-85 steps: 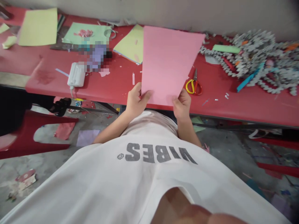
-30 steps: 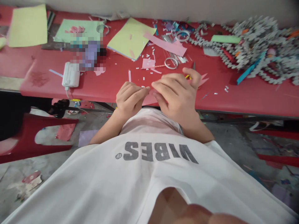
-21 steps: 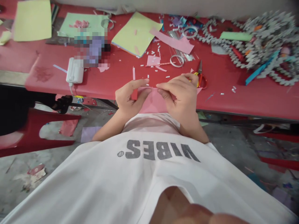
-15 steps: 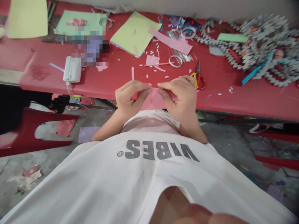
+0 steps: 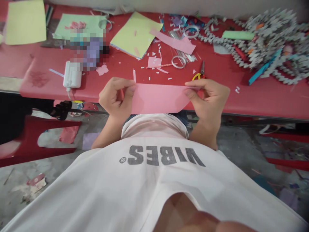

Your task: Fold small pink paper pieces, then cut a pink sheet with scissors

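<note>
I hold a folded pink paper sheet [image 5: 159, 98] in front of my body, at the near edge of the red table [image 5: 241, 93]. My left hand [image 5: 116, 98] pinches its left end and my right hand [image 5: 207, 98] pinches its right end, thumbs and fingers closed along the straight top fold. The sheet is stretched flat between both hands. Yellow-and-red scissors [image 5: 200, 73] lie on the table just behind my right hand, partly hidden by it.
Yellow-green paper sheets [image 5: 134, 35], a pink strip [image 5: 172, 41], tape rings [image 5: 178, 62], paper scraps and a white power bank [image 5: 71, 74] lie on the table. A heap of grey folded-paper chains [image 5: 263, 45] fills the right. A red plastic chair [image 5: 36, 137] stands at left.
The pink sheet, held upright as a full page, was folded down. My hands, close together on the fold, have slid apart to its two ends.
</note>
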{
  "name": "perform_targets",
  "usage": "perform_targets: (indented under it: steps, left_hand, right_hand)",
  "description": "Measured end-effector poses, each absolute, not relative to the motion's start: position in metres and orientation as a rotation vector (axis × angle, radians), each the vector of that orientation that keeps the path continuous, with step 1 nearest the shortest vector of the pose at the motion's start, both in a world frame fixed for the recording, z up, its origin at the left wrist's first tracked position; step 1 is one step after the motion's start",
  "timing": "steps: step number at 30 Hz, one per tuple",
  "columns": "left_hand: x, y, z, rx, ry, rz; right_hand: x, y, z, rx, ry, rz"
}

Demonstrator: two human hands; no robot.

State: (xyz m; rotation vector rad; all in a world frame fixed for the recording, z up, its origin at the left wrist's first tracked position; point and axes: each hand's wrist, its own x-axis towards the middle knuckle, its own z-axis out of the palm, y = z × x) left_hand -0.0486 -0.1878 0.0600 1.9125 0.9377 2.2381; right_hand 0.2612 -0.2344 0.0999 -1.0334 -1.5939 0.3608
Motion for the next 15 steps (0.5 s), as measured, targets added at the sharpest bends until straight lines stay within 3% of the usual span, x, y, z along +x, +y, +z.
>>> perform_targets:
  steps: [11, 15]
  left_hand:
    - [-0.059, -0.186, 0.051, 1.737, 0.929, 2.340]
    - [-0.068, -0.173, 0.044, 1.934, 0.831, 2.457]
  right_hand:
    - [0.249, -0.222, 0.082, -0.750, -1.340, 0.290]
    - [0.246, -0.220, 0.077, -0.802, -1.334, 0.254]
